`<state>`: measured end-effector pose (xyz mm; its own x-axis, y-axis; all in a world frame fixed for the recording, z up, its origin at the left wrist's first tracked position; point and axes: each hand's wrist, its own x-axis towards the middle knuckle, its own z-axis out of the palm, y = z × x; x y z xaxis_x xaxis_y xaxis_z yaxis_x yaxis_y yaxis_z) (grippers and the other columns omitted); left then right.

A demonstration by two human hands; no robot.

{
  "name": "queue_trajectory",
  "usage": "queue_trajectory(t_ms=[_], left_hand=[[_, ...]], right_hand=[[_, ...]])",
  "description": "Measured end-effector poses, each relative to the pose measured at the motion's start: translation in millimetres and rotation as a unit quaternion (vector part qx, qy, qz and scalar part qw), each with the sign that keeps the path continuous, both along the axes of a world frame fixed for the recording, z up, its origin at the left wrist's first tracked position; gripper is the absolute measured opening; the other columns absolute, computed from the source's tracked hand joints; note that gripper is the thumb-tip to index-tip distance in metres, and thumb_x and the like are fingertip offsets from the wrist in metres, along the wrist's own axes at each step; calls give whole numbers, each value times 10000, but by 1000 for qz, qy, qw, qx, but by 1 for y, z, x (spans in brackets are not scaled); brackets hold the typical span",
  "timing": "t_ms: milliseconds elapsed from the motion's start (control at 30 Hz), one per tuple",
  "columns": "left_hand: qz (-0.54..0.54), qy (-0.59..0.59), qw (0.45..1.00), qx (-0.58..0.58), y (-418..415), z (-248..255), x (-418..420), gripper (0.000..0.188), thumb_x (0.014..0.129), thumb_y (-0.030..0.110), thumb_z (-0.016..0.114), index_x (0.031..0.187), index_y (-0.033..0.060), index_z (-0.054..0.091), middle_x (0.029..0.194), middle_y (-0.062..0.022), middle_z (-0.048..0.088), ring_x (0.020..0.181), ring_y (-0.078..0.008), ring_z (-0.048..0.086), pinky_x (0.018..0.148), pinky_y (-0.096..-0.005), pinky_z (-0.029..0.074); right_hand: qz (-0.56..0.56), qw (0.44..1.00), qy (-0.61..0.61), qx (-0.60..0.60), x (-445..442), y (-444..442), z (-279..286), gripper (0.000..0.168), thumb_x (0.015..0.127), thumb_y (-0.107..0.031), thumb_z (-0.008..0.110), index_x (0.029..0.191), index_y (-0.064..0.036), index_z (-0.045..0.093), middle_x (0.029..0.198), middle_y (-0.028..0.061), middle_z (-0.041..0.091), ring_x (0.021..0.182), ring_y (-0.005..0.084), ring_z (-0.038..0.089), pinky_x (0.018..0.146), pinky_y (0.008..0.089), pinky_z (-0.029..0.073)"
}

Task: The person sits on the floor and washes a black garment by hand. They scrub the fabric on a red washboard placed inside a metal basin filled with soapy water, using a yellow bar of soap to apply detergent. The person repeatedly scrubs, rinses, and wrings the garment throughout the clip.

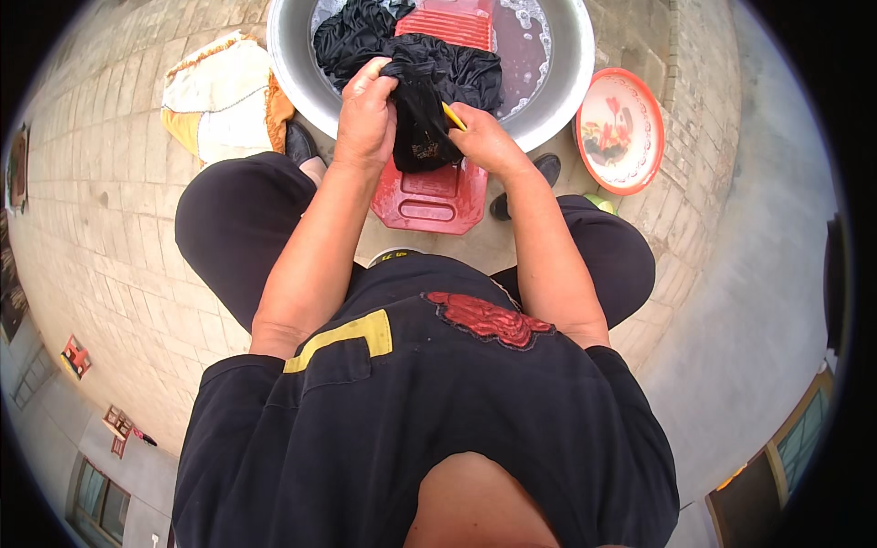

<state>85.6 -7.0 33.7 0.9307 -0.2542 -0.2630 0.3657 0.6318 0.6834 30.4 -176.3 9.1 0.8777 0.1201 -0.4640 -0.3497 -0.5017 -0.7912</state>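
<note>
A large metal basin (572, 82) with sudsy, dark water stands before me, and a red plastic washboard (428, 198) leans over its near rim. Wet black cloth (466, 75) lies in the basin and across the board. My left hand (368, 113) grips a bunched part of this cloth between thumb and fingers. Beside it, my right hand (483, 133) is closed round a yellow object (454, 117), perhaps a brush or a piece of soap, at the cloth's right edge. The fingers of my right hand are partly hidden.
On the right stands an enamel basin (622, 130) with a red rim and a flower pattern. A white and orange cloth item (229, 103) lies on the paving at left, next to my shoe (300, 142). Farther off at lower left are a red stool (77, 357) and a wooden chair (118, 422).
</note>
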Motion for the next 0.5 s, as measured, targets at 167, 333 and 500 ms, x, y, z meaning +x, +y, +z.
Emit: queue_trajectory(t_ms=[167, 333, 500], left_hand=[[25, -17, 999, -21, 9, -5, 6, 255, 859, -27, 401, 1054, -15, 565, 1016, -94, 628, 954, -188, 591, 888, -308, 462], [14, -15, 1000, -17, 2, -9, 0, 260, 860, -20, 394, 1056, -9, 564, 1022, -89, 630, 961, -184, 590, 893, -307, 456], [54, 12, 998, -10, 13, -5, 7, 257, 858, -7, 389, 1054, -6, 555, 1042, -96, 626, 982, -207, 588, 918, -337, 444]], right_hand=[[2, 998, -5, 70, -3, 4, 2, 242, 765, -102, 620, 990, -18, 593, 904, 200, 631, 861, 341, 611, 776, 376, 472], [-6, 995, -43, -84, -5, 12, -12, 186, 749, -130, 635, 882, -10, 587, 860, 233, 606, 856, 424, 572, 745, 426, 463], [-414, 864, -141, 249, 12, -34, 41, 166, 829, -41, 562, 988, 6, 559, 763, 58, 599, 619, 131, 577, 546, 220, 422]])
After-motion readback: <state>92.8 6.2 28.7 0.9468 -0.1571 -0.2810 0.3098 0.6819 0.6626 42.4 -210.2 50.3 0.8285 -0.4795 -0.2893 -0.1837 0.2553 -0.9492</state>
